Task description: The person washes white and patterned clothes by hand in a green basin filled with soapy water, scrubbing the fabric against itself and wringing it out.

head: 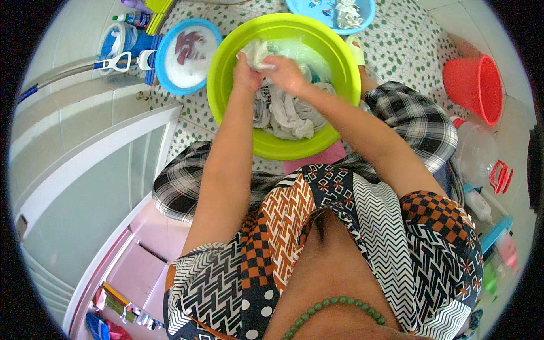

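Note:
A large lime-green plastic basin (297, 151) stands on the floor between my knees, with sudsy water (312, 53) at its far side. Wet whitish and grey garments (289, 112) lie heaped in its near half. Above the basin's upper left part, my left hand (247, 75) grips a white wet cloth (256, 53) from the left. On the same cloth, my right hand (287, 74) is closed from the right, slightly blurred. The two hands are close together, and the lower end of the cloth is hidden by them.
Left of the basin stands a blue basin (161, 63) of suds with a dark red cloth (187, 46). Another blue basin (297, 8) with whitish cloth is at the top. A red bucket (463, 85) and a clear plastic jug (474, 146) are at right; a glass-panelled door (97, 182) is at left.

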### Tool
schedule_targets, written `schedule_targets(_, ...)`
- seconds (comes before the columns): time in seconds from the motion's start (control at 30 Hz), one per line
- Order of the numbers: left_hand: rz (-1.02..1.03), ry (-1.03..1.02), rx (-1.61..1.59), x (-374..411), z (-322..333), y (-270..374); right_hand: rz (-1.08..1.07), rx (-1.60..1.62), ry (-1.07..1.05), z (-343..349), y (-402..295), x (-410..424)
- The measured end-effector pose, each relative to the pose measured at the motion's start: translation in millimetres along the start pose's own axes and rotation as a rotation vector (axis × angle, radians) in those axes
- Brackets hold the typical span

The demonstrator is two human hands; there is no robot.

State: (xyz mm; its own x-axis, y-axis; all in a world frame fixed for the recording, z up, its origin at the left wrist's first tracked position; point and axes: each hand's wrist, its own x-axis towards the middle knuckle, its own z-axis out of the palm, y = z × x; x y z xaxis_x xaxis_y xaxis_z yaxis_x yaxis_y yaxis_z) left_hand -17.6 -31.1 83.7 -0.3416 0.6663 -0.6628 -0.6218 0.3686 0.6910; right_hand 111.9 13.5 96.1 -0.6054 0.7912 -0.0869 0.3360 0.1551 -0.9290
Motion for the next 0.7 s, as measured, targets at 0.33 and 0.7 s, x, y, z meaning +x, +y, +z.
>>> schedule_targets(0.33, -0.280, -0.111, -0.352, 2.2, 22.3, -60.6, -0.025, -0.437, 0.030, -11.7, 4.5, 0.5)
schedule_targets(0.7, 0.447, 0.079, 1.377, 17.5, 60.4, -20.7, 0.067, -0.547, 0.283, -33.8, 85.8, -11.1)
